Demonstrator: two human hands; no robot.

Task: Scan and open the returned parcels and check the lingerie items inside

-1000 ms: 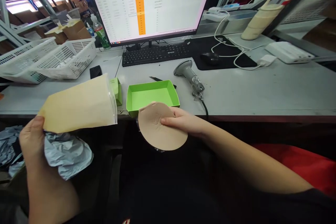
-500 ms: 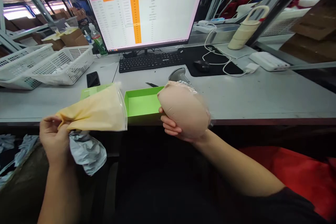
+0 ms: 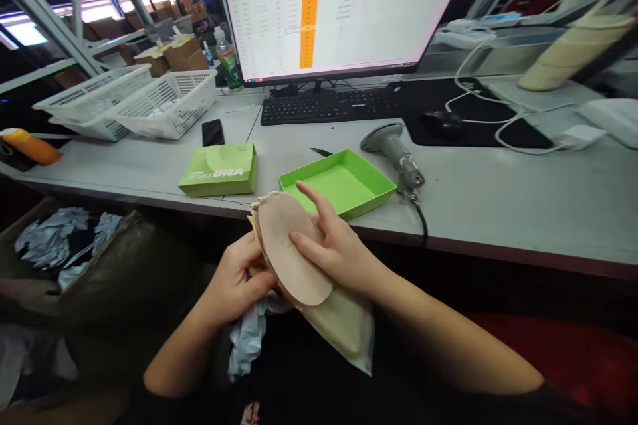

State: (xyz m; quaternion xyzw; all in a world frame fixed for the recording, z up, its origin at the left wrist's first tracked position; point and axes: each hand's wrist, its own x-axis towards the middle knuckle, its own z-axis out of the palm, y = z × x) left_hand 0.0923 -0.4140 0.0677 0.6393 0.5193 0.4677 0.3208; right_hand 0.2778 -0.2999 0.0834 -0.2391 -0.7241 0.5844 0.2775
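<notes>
Over my lap, at the desk's front edge, my right hand point(image 3: 339, 246) grips a beige stick-on bra cup point(image 3: 284, 246), its thumb lying across it and its index finger stretched out. Behind the cup is a pale yellow zip pouch point(image 3: 349, 325), its lower end sticking out. My left hand point(image 3: 239, 279) is closed around the pouch at the cup's left edge; its fingertips are partly hidden. Crumpled light grey plastic point(image 3: 248, 339) hangs below my left hand. Just beyond the hands lies an open green box tray point(image 3: 343, 179). The green lid point(image 3: 219, 169), printed "BRA", rests to its left.
A grey handheld scanner point(image 3: 393, 149) lies right of the tray. Farther back are a phone point(image 3: 212, 133), a keyboard point(image 3: 323, 108), a mouse point(image 3: 441, 123) and a monitor point(image 3: 349, 13). White baskets point(image 3: 164, 103) stand left. A sack point(image 3: 124, 272) with crumpled plastic is at lower left.
My hands have come together: the bra cup moved left and down, the pouch right, and they now overlap. The view has turned left, showing the lid and scanner more fully.
</notes>
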